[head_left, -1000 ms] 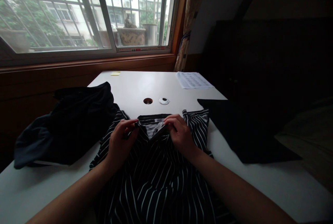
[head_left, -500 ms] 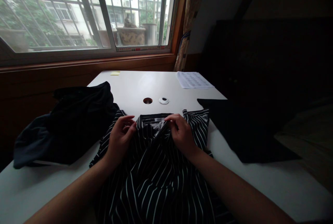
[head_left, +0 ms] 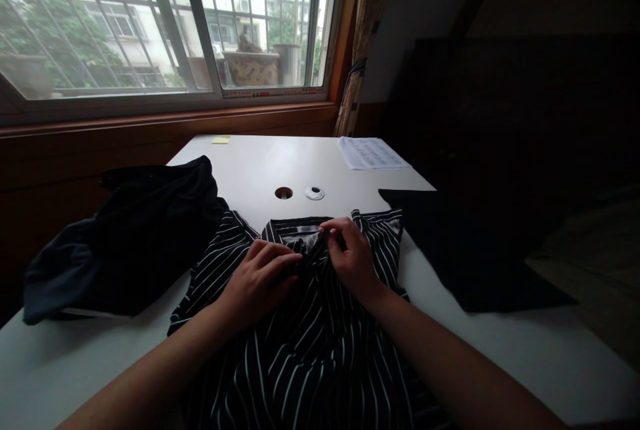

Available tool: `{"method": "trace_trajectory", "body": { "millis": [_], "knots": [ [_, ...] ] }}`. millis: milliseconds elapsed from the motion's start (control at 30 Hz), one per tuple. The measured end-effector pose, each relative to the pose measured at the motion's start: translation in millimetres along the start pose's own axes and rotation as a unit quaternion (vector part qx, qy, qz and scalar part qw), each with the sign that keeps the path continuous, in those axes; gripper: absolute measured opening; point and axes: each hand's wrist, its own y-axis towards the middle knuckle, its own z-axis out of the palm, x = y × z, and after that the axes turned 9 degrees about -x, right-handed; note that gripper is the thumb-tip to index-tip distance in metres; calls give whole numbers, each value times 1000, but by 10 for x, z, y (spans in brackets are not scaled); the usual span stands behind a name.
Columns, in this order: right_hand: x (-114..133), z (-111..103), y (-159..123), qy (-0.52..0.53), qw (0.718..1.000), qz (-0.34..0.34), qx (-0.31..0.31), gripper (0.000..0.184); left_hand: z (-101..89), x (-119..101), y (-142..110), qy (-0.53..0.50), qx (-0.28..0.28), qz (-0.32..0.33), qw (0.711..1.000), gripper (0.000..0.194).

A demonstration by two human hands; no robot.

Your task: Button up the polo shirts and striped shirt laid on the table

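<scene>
A black shirt with white stripes (head_left: pixel 310 363) lies spread over the near part of the table, its collar at the far end and its front bunched in folds. At the collar's right side, my right hand (head_left: pixel 350 257) pinches the front edge between thumb and fingers. Just below and to the left, my left hand (head_left: pixel 263 277) is closed on the front edge, fingers pointing right; its grip is partly hidden. Inside the collar opening a paler grey lining (head_left: pixel 295 230) shows. Both sleeves lie out to the sides.
Dark clothes (head_left: pixel 145 237) are heaped on the table's left. A flat dark cloth (head_left: pixel 465 250) lies at the right. Farther back are printed sheets (head_left: pixel 373 153), a yellow note (head_left: pixel 221 140), a round hole (head_left: pixel 284 193) and a white grommet (head_left: pixel 315 193) in the white table (head_left: pixel 255 163).
My left hand has moved right and slightly nearer me, from the left of the collar onto the shirt's front edge, closing there. My right hand keeps its pinch almost unmoved.
</scene>
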Motion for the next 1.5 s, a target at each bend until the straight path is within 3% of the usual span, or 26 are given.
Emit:
{"method": "trace_trajectory", "body": {
  "millis": [67, 167, 367, 567, 733, 1100, 1500],
  "knots": [
    [19, -7, 7, 7, 1000, -16, -7, 21, 22, 17, -4, 5, 22, -11, 1000, 34],
    [33, -10, 16, 9, 999, -35, -16, 22, 22, 51, 1, -6, 37, -24, 999, 16],
    [64, -42, 9, -45, 994, -95, -5, 28, 34, 89, 22, -55, 22, -57, 997, 5],
    [132, -28, -40, 55, 972, -180, 140, 40, 68, 129, 2, -75, 3, -57, 996, 4],
    [126, 20, -73, 97, 954, -169, 228, 40, 70, 164, -12, -92, -7, -88, 992, 5],
    [8, 62, -86, 35, 958, -189, 214, 13, 8, 140, 30, -126, -11, -133, 983, 9],
    [32, -21, -67, -5, 955, -266, 130, 16, -54, 67, 67, -138, -28, -126, 982, 10]
  ]
}}
